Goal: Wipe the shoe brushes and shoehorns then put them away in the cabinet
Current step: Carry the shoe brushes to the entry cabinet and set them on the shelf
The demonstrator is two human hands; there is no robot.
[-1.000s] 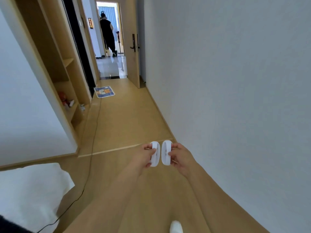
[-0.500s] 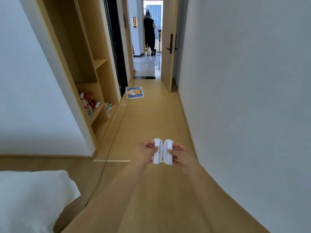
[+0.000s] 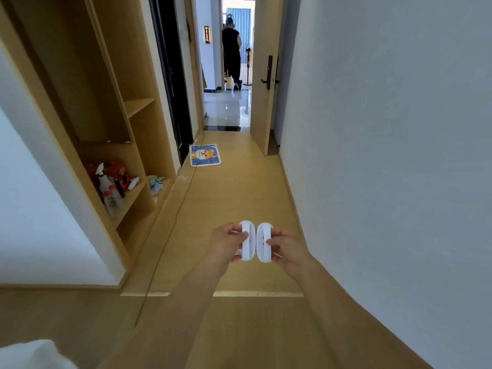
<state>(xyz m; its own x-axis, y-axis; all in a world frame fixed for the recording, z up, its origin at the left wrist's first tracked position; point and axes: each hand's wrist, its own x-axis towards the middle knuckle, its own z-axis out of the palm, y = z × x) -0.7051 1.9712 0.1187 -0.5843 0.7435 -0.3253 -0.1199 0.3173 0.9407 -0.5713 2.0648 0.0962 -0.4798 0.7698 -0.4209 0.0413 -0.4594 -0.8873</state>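
Observation:
My left hand (image 3: 226, 243) grips a white ring-shaped device (image 3: 246, 241), and my right hand (image 3: 286, 249) grips a matching one (image 3: 264, 242). The two rings touch side by side at mid-frame, above the wooden floor. An open wooden cabinet (image 3: 138, 105) stands along the left wall, ahead of my hands. Its lower shelf holds a spray bottle (image 3: 106, 187) and a red pack (image 3: 119, 171). A striped cloth (image 3: 155, 182) lies in the compartment beside it. No shoe brush or shoehorn is recognisable in view.
A white wall (image 3: 386, 155) runs along the right. A thin cable (image 3: 170, 230) trails over the floor beside the cabinet. A blue mat (image 3: 205, 155) lies before an open door (image 3: 263, 102), with a person (image 3: 231, 54) beyond. White bedding (image 3: 32, 355) fills the bottom left corner.
The view has moved forward along the hallway and turned, showing more of the cabinet's shelves. Both hands keep holding the white rings together in front of me.

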